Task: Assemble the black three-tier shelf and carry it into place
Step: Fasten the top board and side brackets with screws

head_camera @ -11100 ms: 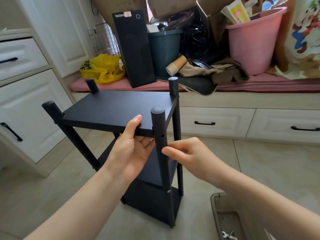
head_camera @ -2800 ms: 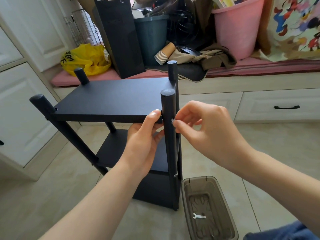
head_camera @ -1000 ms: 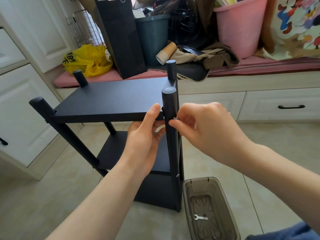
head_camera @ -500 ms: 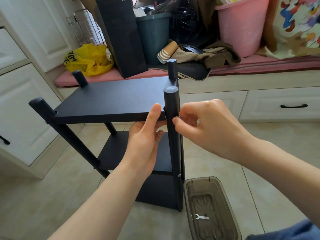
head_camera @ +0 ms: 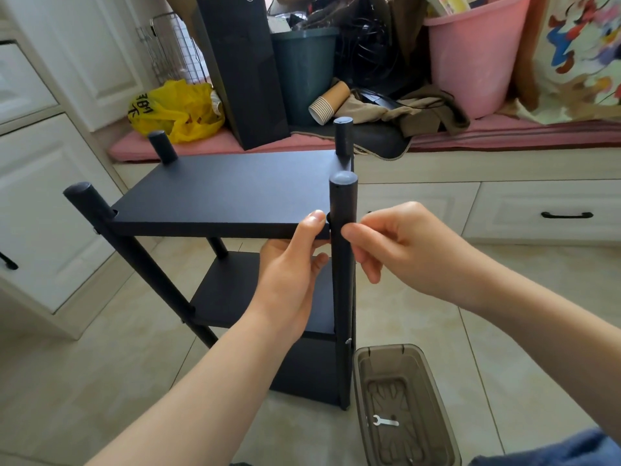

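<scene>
Head view: the black three-tier shelf [head_camera: 218,193] stands upright on the tiled floor [head_camera: 100,381] at centre, unmoved since half a second ago. Left hand [head_camera: 289,280] still grips the matte top board [head_camera: 235,227], thumb on its edge, fingers [head_camera: 319,260] curled beneath. Right hand [head_camera: 403,250] keeps its curled fingers pinched on the round front post [head_camera: 342,297], one tip now covering the screw seen before. At 5 o'clock lies a translucent brown plastic tray [head_camera: 386,348] holding a flat metal wrench [head_camera: 384,422].

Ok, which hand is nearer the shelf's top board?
Left. The left hand holds the top board at its corner, thumb on top; the right hand is beyond the front post, thumb against it.
</scene>
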Demonstrator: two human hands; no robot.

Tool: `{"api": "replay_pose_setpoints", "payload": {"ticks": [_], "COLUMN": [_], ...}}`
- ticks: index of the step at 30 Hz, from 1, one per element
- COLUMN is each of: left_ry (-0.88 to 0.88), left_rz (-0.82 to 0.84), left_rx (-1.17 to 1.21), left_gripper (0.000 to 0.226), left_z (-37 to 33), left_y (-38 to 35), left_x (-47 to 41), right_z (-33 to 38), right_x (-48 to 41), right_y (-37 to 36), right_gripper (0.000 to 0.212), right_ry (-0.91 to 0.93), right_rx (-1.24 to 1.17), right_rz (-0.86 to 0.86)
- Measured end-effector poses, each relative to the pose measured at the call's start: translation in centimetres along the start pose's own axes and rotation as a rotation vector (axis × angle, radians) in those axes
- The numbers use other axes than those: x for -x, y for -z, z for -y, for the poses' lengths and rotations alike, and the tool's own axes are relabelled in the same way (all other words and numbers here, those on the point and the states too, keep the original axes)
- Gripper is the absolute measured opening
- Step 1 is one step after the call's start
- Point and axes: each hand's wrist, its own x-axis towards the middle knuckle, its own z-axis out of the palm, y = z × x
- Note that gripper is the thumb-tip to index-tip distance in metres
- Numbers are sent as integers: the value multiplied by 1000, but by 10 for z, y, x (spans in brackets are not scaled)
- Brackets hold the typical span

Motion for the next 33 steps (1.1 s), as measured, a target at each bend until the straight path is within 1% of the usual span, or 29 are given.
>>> {"api": "replay_pose_setpoints", "payload": {"ticks": [4,9,11,13,16,17,19,21,22,26,28,30,31,33], "left_ry": [1,-1,1,-1,14,23,30,28,24,24,33,36,35,31], "left_rz": [7,4,-10,-10,-13,-19,-25,-8,-2,6,-10,-18,-15,-11], "left_rx": [16,19,34,48,47,39,25,5,-4,14,22,31,39,63], "left_gripper": [44,34,40,52,68,69,55,39,34,30,32,37,43,64], "left_z": [1,0,-2,-2,-2,-1,1,2,3,2,1,0,-1,-3], "left_y": [0,-1,-4,-3,-1,0,3,4,5,4,2,1,1,0], "left_x": [-1,-1,-1,-1,-2,-3,-5,-7,-7,-7,-5,-4,-4,-4], "right_z": [1,-2,-3,-4,-8,-8,-9,-9,-9,-9,-6,-4,-4,-3], "right_x": [-3,-6,-7,-9,-12,-13,-15,-17,-18,-19,-19,-17,-15,-11], "right_y": [3,6,6,5,5,6,8,9,9,11,13,11,9,1], "right_gripper": [44,44,44,44,43,42,39,43,45,47,44,38,34,28], "right_ry": [-12,-29,-19,-4,-9,-9,17,51,59,64,69,74,75,90], "right_rx": [-50,-137,-134,-124,-91,-84,-52,-2,17,102,114,53,21,-18], "right_rz": [39,97,98,80,18,-8,-63,-112,-133,-199,-182,-167,-177,-223]}}
